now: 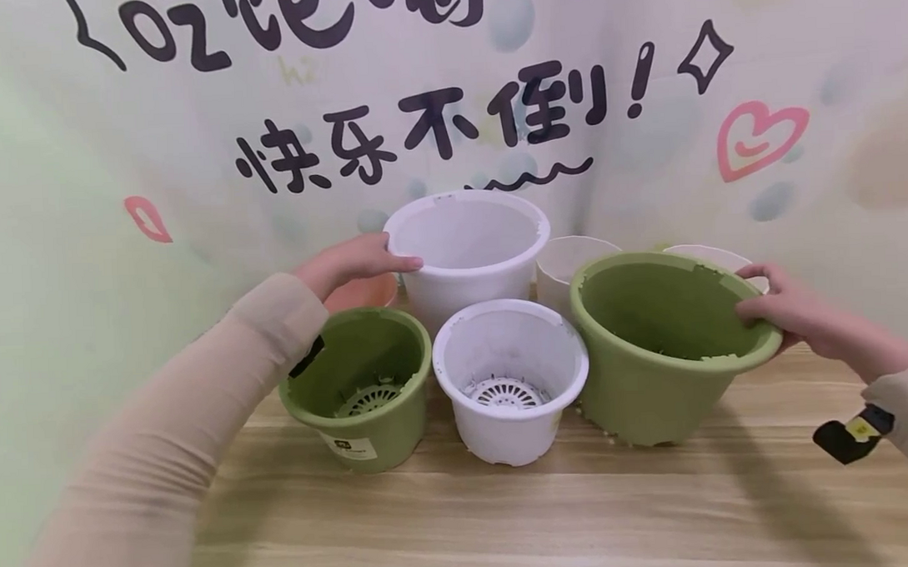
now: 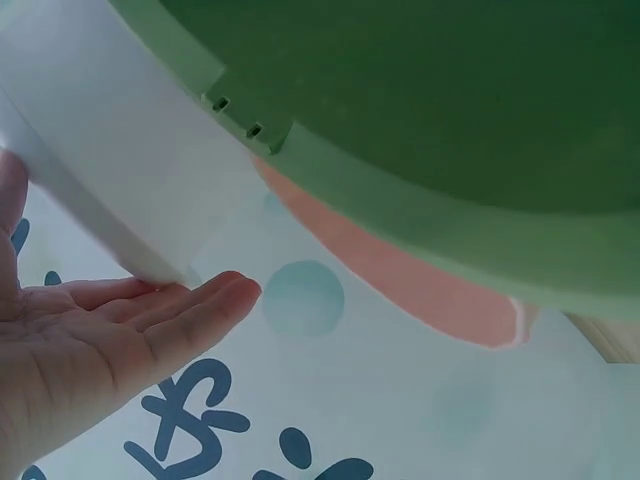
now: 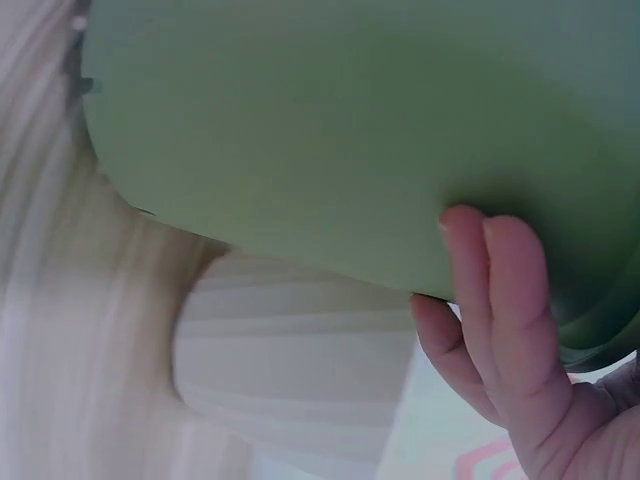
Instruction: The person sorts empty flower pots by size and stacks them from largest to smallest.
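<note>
At the far middle of the wooden table (image 1: 507, 523), in the head view, stands a large white pot (image 1: 471, 241), the left hand (image 1: 359, 262) gripping the left side of its rim. On the right, the right hand (image 1: 800, 309) grips the right rim of a large green pot (image 1: 652, 377), thumb inside. At the near left sits a small green pot (image 1: 370, 361), with a small white pot (image 1: 509, 357) between the two green ones. An orange pot (image 1: 360, 293) shows behind, far left; two pale pots (image 1: 566, 259) are partly hidden, far right. In the left wrist view, the fingers lie extended against the white rim's outside. In the right wrist view, fingertips touch the large green pot's outer wall.
</note>
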{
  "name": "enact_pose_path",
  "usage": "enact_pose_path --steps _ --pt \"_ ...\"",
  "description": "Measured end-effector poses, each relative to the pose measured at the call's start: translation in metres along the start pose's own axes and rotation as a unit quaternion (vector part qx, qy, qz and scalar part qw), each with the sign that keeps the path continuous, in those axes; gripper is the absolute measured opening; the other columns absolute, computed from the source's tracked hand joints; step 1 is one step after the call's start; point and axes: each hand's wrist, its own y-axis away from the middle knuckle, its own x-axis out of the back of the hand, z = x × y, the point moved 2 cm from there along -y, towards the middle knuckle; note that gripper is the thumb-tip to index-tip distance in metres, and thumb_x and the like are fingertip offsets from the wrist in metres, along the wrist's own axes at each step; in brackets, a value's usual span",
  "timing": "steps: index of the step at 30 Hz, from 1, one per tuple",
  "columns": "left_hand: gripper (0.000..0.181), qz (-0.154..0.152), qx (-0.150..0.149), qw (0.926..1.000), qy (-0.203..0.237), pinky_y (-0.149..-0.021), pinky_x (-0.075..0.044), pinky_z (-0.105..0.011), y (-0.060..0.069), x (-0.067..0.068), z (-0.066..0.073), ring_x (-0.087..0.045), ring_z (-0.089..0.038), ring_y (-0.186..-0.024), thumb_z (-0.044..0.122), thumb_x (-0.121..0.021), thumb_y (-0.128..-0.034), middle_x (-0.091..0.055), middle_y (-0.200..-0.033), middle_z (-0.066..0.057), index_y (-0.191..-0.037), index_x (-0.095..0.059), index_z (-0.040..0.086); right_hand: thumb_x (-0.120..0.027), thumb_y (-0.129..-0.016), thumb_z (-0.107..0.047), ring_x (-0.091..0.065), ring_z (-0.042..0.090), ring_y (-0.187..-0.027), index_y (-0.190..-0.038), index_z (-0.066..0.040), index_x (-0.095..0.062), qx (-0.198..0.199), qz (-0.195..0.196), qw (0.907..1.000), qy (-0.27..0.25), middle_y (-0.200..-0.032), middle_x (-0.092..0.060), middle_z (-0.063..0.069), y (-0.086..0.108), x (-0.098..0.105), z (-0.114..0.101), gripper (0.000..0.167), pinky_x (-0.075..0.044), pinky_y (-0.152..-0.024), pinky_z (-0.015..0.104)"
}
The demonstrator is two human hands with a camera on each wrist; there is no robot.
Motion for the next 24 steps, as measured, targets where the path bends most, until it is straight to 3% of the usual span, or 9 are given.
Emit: enact_pose_path --steps 6,10,18,24 --pt "0.061 0.022 0.043 0.9974 -0.053 -0.104 -0.032 -0.043 -0.002 0.0 0.002 -0.045 -0.032 -0.117 0.038 -0.057 -0.0881 -0.047 -0.129 -0.022 -0.127 -0.042 -0.007 -0.044 -0.082 0.0 -0.061 0.017 -0.054 -0.133 0.009 -0.002 -0.002 -0.004 0.9996 0.026 -0.082 -0.054 0.011 0.005 0.022 -0.016 0.066 -0.054 -0.052 0.04" --pt "0.062 0.025 0.056 0.9956 -0.071 -0.103 -0.033 -0.043 -0.003 0.001 0.002 -0.045 -0.032 -0.116 0.04 -0.057 -0.0875 -0.048 -0.128 -0.023 -0.126 -0.044 -0.006 -0.044 -0.082 -0.001 -0.061 0.017 -0.053 -0.132 0.011 -0.004 -0.004 0.004 0.999 0.045 -0.074 -0.057 0.006 0.005 0.038 -0.03 0.065 -0.054 -0.051 0.038" --pt "0.055 0.026 0.058 0.9948 -0.079 -0.1 -0.036 -0.043 -0.003 0.003 0.004 -0.048 -0.031 -0.106 0.038 -0.057 -0.0879 -0.052 -0.12 -0.023 -0.117 -0.05 -0.007 -0.042 -0.084 0.001 -0.06 0.013 -0.05 -0.128 0.011 -0.008 0.02 0.023 0.9975 0.064 -0.064 -0.059 0.001 0.004 0.071 -0.07 0.056 -0.053 -0.049 0.03" --pt "0.059 0.021 0.06 0.9946 -0.082 -0.101 -0.036 -0.044 -0.003 0.004 0.003 -0.047 -0.033 -0.11 0.038 -0.057 -0.0881 -0.049 -0.124 -0.025 -0.121 -0.046 -0.01 -0.044 -0.084 0.002 -0.06 0.013 -0.051 -0.122 0.008 -0.018 0.017 0.027 0.9982 0.051 -0.066 -0.06 -0.001 -0.005 0.095 -0.1 0.047 -0.053 -0.05 0.029"
